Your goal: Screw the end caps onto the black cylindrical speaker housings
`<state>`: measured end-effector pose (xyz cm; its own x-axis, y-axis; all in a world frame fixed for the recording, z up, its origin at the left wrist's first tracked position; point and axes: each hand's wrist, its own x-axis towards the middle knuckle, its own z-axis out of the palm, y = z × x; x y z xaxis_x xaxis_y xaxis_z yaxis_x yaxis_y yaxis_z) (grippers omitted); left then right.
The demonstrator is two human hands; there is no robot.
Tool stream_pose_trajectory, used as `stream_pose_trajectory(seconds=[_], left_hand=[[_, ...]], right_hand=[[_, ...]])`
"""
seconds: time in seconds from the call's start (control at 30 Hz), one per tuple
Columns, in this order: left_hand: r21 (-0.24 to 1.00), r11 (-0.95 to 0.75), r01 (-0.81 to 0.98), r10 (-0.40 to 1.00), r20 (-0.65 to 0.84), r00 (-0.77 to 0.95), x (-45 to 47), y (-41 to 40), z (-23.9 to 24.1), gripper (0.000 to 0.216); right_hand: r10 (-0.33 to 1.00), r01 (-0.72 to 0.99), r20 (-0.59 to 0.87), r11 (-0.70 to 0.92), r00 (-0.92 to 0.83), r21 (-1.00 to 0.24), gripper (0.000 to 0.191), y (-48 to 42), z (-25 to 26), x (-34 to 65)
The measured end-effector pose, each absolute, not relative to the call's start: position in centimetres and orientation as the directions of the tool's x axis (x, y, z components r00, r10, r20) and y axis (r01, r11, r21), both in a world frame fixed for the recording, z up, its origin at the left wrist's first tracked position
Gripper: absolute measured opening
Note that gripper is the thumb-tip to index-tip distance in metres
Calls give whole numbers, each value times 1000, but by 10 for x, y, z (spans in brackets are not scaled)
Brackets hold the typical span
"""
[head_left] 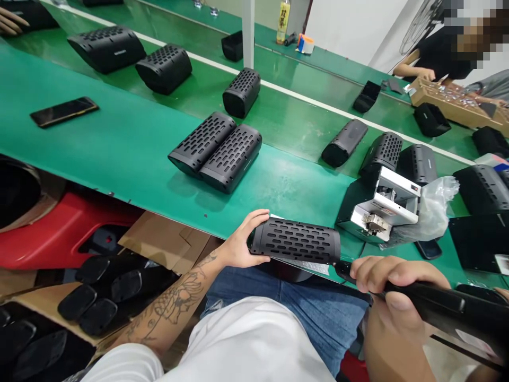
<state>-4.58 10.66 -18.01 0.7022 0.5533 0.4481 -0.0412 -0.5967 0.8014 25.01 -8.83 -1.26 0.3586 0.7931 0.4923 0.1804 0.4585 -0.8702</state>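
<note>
My left hand [251, 237] grips the left end of a black slotted housing [298, 240] at the front edge of the green bench. In my right hand [397, 284] is a black electric screwdriver [433, 302], fingers wrapped round its body. The screwdriver's tip meets the housing's lower right corner; the screw there, if any, is too small to make out. Two more slotted housings [233, 156] lie side by side farther up the bench. Right of the held housing stands a screw feeder [384, 207] with a white metal front.
A phone [64, 111] lies at left on the bench. More black housings [163, 69] stand along the green line. Below left, a cardboard box [35, 294] holds several black parts near a red stool [75, 228]. Across the line, a person [441, 58] works beside a carton of parts [449, 103].
</note>
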Motion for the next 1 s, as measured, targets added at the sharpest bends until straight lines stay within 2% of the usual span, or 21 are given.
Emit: stream_pose_trajectory(seconds=[0.4, 0.63, 0.77, 0.87, 1.0], left_hand=[[781, -621, -58, 528, 473, 705, -44, 110, -186, 125], [763, -645, -30, 516, 464, 720, -46, 109, -182, 126], [765, -643, 38, 526, 405, 748, -48, 108, -174, 122], [755, -655, 32, 498, 400, 770, -44, 107, -169, 119], [739, -674, -22, 474, 455, 754, -38, 105, -171, 118]], right_hand=[[843, 105, 507, 496, 181, -862, 14, -80, -20, 251], [859, 75, 480, 475, 177, -877, 15, -80, -22, 252], [836, 70, 486, 486, 255, -871, 11, -78, -14, 269], [725, 153, 569, 558, 388, -815, 14, -67, -5, 304], [356, 454, 694, 557, 626, -696, 24, -39, 0, 353]])
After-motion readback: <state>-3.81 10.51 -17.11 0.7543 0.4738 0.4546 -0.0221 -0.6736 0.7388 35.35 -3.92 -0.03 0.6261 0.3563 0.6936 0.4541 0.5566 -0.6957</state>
